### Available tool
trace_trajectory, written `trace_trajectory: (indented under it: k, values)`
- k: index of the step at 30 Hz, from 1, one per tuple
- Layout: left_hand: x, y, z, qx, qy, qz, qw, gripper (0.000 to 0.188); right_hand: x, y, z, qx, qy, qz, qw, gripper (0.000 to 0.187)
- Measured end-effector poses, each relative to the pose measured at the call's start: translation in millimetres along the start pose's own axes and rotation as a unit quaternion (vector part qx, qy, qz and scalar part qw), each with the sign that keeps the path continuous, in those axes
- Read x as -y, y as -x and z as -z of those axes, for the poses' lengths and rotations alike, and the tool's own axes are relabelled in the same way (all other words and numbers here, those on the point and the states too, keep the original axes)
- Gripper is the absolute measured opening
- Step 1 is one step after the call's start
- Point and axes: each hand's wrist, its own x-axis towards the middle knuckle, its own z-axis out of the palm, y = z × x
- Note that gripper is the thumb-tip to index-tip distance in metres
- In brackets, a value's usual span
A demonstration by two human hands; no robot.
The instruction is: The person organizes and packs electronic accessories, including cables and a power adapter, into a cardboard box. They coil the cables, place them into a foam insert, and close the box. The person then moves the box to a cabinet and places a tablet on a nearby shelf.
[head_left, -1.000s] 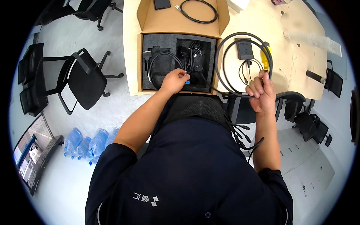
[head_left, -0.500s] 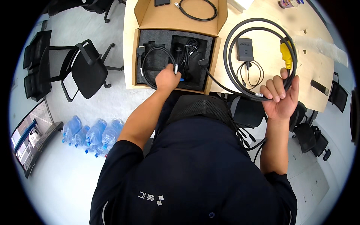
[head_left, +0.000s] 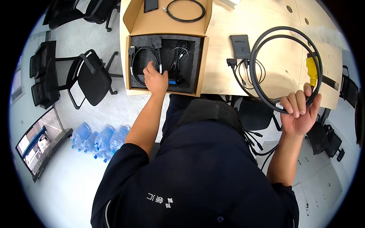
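In my right hand (head_left: 298,110) is a thick black cable (head_left: 255,62), looped into a wide coil and raised at the table's front edge. A yellow connector (head_left: 312,72) sits on the coil just above my fingers. The cable's other end, a black plug (head_left: 231,62), hangs out to the left. My left hand (head_left: 156,79) reaches into the open cardboard box (head_left: 204,64), fingers apart, beside a coiled black cable (head_left: 134,70) with a white label. That cable's dark connector (head_left: 156,41) lies at the foam's upper edge. A tied thin cable bundle (head_left: 181,51) lies right of it.
On the box's lid lie a thin cable loop (head_left: 170,14) and a flat black object (head_left: 151,5). A dark grey device (head_left: 240,46) with a thin lead rests on the table (head_left: 216,45). Office chairs (head_left: 91,78) and wrapped blue bottles (head_left: 103,137) stand at left.
My left hand has opened from the labelled cable, whose connector now shows in the box. My right hand carried the big coil rightward, and its hanging plug left the box's edge.
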Motion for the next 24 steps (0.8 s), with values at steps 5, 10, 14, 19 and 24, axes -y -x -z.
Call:
trace_trajectory:
  k: [5, 10, 14, 19, 24]
  values:
    - [-49, -9, -21, 0.149, 0.09, -0.251, 0.952, 0.03, 7, 17, 24, -0.017, -0.012, 0.004, 1.0, 0.036]
    - [-78, -40, -103, 0.285, -0.114, -0.21, 0.928, 0.021, 3, 28, 26, -0.041, 0.004, -0.004, 0.999, 0.038]
    - [-79, -52, -126, 0.288, -0.123, -0.217, 0.925, 0.023, 2, 40, 28, -0.064, 0.019, -0.002, 0.998, 0.039]
    - [-77, -58, -118, 0.276, -0.079, -0.199, 0.937, 0.018, -5, 33, 28, -0.091, 0.049, -0.003, 0.995, 0.04]
    - [-125, -63, 11, 0.202, 0.169, -0.071, 0.962, 0.017, -28, 13, 0, -0.144, 0.141, -0.01, 0.979, 0.035]
